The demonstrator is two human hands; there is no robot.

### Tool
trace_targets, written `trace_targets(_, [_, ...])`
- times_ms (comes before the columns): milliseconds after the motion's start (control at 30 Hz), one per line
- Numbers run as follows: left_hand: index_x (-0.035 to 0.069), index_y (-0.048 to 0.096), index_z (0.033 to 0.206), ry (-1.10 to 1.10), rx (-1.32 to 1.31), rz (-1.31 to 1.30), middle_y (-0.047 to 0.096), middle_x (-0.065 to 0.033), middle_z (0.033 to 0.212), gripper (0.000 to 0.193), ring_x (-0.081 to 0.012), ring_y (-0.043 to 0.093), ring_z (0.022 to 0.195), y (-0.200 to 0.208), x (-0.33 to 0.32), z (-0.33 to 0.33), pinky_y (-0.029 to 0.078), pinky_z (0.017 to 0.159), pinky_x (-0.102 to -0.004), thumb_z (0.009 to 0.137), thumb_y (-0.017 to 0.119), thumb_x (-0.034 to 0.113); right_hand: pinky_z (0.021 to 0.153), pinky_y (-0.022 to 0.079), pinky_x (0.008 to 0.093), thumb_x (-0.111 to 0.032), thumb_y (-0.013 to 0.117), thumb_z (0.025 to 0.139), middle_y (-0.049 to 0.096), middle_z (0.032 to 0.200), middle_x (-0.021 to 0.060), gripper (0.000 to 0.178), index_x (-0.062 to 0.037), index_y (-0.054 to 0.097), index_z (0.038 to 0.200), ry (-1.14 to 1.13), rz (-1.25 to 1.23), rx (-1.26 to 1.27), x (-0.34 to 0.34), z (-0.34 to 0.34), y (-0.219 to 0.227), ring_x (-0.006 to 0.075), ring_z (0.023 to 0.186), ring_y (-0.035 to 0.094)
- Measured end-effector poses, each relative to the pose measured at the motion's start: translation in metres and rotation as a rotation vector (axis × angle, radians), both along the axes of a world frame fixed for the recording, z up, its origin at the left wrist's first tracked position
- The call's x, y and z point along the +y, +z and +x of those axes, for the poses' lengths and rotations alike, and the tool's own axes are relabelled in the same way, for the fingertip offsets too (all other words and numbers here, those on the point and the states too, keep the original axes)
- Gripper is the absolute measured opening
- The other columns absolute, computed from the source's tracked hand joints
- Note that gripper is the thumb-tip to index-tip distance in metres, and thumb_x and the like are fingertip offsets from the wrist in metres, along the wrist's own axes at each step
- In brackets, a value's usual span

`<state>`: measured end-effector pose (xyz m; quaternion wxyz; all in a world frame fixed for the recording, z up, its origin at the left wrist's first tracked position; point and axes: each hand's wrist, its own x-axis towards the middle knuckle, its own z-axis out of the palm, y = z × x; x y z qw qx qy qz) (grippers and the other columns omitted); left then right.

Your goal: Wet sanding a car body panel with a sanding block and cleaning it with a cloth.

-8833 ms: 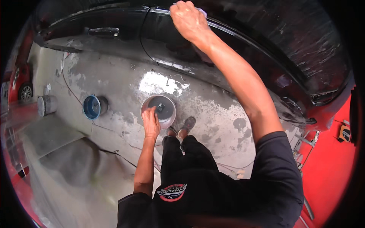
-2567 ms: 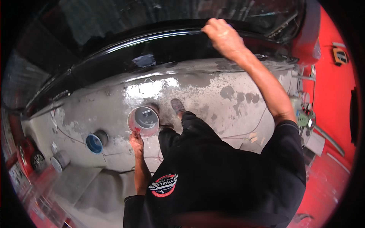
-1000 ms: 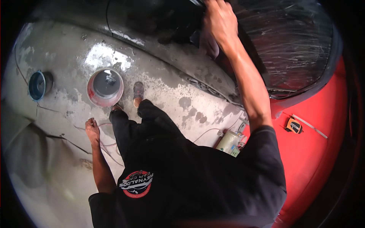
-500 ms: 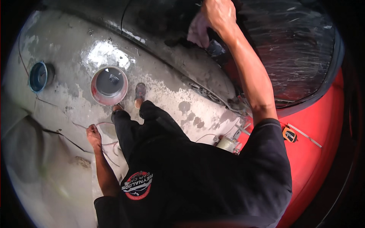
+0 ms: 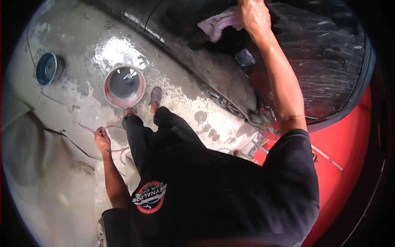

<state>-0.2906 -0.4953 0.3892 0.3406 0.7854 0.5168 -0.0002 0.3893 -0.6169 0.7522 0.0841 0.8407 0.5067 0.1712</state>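
Stretched far forward, my right hand (image 5: 255, 17) presses on a damp pinkish cloth (image 5: 219, 25) against a dark, wet car (image 5: 193, 57). The cloth trails out to the left of the fingers, and the fingertips run toward the upper edge of the view. Beside it lies a streaked dark panel (image 5: 317, 61) of the car. My left hand (image 5: 102, 139) hangs low on the left with curled fingers, next to a thin reddish hose (image 5: 115, 127). Whatever it holds, if anything, is too small to make out.
A round bucket of grey water (image 5: 124, 87) stands on the wet floor in front of my feet. Farther left is a blue bucket (image 5: 46, 69). A car wheel (image 5: 225, 102) sits to the right of my feet. Red surface (image 5: 341, 144) lies at right, with a pale strip (image 5: 327, 157).
My right hand has shifted right over the car, and the cloth now spreads out more to its left. The whole view has moved slightly. My left hand stays low and curled.
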Motion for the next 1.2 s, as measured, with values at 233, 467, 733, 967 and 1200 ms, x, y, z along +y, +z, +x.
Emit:
trace_targets(233, [0.004, 0.071, 0.112, -0.043, 0.061, 0.071, 0.068, -0.0212, 0.103, 0.021, -0.038, 0.068, 0.094, -0.011, 0.009, -0.001, 0.054, 0.084, -0.0461, 0.099, 0.062, 0.017, 0.082, 0.051, 0.0462, -0.006, 0.055, 0.09, 0.059, 0.1, 0.0192, 0.01, -0.0046, 0.058, 0.099, 0.004, -0.139, -0.131, 0.01, 0.019, -0.007, 0.0391, 0.091, 0.059])
trace_targets(467, [0.004, 0.07, 0.114, 0.0, 0.058, -0.013, 0.068, -0.0212, 0.104, 0.021, -0.0386, 0.068, 0.094, 0.002, 0.001, -0.003, 0.054, 0.085, -0.0462, 0.099, 0.062, 0.016, 0.082, 0.053, 0.0519, -0.007, 0.057, 0.09, 0.062, 0.101, 0.0203, 0.013, -0.004, 0.062, 0.102, -0.063, -0.183, 0.024, -0.029, -0.004, 0.019, 0.0416, 0.093, 0.063])
trace_targets(733, [0.004, 0.07, 0.115, -0.013, -0.042, 0.034, 0.068, -0.0223, 0.104, 0.022, -0.0391, 0.067, 0.094, -0.005, 0.008, 0.0, 0.054, 0.085, -0.0464, 0.098, 0.062, 0.015, 0.085, 0.05, 0.0457, -0.01, 0.059, 0.091, 0.059, 0.104, 0.0167, 0.014, -0.0056, 0.06, 0.103, 0.005, -0.261, -0.187, 0.005, 0.011, 0.005, 0.0362, 0.095, 0.059])
trace_targets(967, [0.003, 0.07, 0.111, -0.017, 0.043, 0.04, 0.068, -0.0229, 0.102, 0.019, -0.0398, 0.067, 0.094, -0.013, -0.009, -0.027, 0.053, 0.084, -0.048, 0.098, 0.062, 0.016, 0.08, 0.057, 0.052, -0.007, 0.055, 0.092, 0.06, 0.105, 0.0174, 0.015, -0.0064, 0.057, 0.107, -0.136, -0.249, 0.013, -0.11, -0.017, 0.03, 0.0431, 0.095, 0.063])
trace_targets(1200, [0.004, 0.07, 0.111, -0.021, 0.098, 0.061, 0.068, -0.0224, 0.103, 0.022, -0.0393, 0.067, 0.094, -0.005, -0.007, -0.015, 0.054, 0.084, -0.0481, 0.099, 0.061, 0.02, 0.087, 0.053, 0.0493, -0.005, 0.056, 0.089, 0.061, 0.105, 0.017, 0.018, -0.0058, 0.058, 0.106, -0.009, -0.124, 0.032, -0.061, -0.006, 0.014, 0.0414, 0.097, 0.062])
